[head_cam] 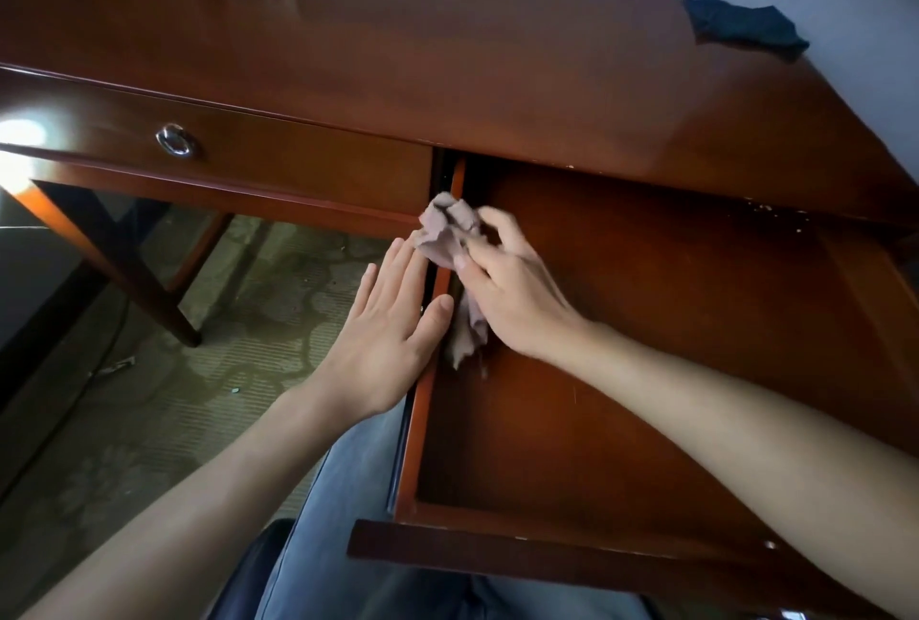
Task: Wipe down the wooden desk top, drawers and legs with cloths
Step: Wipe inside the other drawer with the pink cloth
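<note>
The reddish-brown wooden desk top (447, 52) fills the upper view. Its right drawer (646, 321) is pulled far out toward me and is bare inside. My right hand (512, 291) grips a crumpled grey-pink cloth (447, 231) against the top of the drawer's left side wall, near the desk front. A tail of the cloth hangs inside the drawer. My left hand (388, 336) lies flat with straight fingers against the outside of that same wall, thumb over its upper edge. The left drawer (238, 157) is closed, with a metal ring pull (175, 140).
A dark blue cloth (743, 25) lies on the far right corner of the desk top by the wall. Desk legs (124, 271) stand at left over a patterned floor. My jeans-clad knees are below the drawer front (547, 555).
</note>
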A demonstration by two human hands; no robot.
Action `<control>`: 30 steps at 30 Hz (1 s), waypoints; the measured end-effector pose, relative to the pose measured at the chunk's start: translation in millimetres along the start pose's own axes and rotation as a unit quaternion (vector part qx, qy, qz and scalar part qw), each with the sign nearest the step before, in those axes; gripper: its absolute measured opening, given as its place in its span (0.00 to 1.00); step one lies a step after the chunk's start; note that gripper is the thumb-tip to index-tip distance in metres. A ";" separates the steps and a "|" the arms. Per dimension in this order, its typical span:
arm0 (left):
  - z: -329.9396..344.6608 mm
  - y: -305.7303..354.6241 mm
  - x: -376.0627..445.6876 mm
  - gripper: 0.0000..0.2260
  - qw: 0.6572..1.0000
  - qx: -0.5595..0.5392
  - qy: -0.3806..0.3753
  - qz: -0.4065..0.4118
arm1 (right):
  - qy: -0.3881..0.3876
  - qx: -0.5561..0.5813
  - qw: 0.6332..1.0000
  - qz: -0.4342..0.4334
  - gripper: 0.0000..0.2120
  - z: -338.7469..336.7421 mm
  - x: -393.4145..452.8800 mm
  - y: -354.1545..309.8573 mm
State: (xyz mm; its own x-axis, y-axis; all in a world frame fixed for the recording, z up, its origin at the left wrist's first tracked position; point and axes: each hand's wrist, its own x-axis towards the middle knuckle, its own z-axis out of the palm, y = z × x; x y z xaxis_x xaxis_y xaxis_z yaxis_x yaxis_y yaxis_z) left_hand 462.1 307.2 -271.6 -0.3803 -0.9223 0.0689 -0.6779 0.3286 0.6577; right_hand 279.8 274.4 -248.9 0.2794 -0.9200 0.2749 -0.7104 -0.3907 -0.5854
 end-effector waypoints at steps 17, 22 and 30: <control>-37.1 -4.7 43.7 0.22 0.987 -0.128 0.093 0.034 | -0.017 -0.098 0.992 -0.079 0.16 4.9 42.0 5.3; -53.4 5.8 64.3 0.19 0.997 -0.072 0.031 0.027 | -0.100 -0.124 0.976 -0.150 0.11 -2.9 -13.6 -21.6; -30.1 12.5 85.2 0.25 0.964 0.197 -0.095 0.152 | -0.306 0.059 0.937 -0.158 0.20 -22.7 -101.8 -63.9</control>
State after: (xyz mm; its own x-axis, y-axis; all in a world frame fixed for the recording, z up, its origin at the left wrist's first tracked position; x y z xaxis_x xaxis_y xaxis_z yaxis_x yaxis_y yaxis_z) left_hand 440.1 226.7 -234.9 -0.6818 -0.7299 0.0493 -0.6893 0.6636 0.2909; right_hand 282.0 393.8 -222.2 0.8077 -0.5893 -0.0199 -0.4639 -0.6143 -0.6383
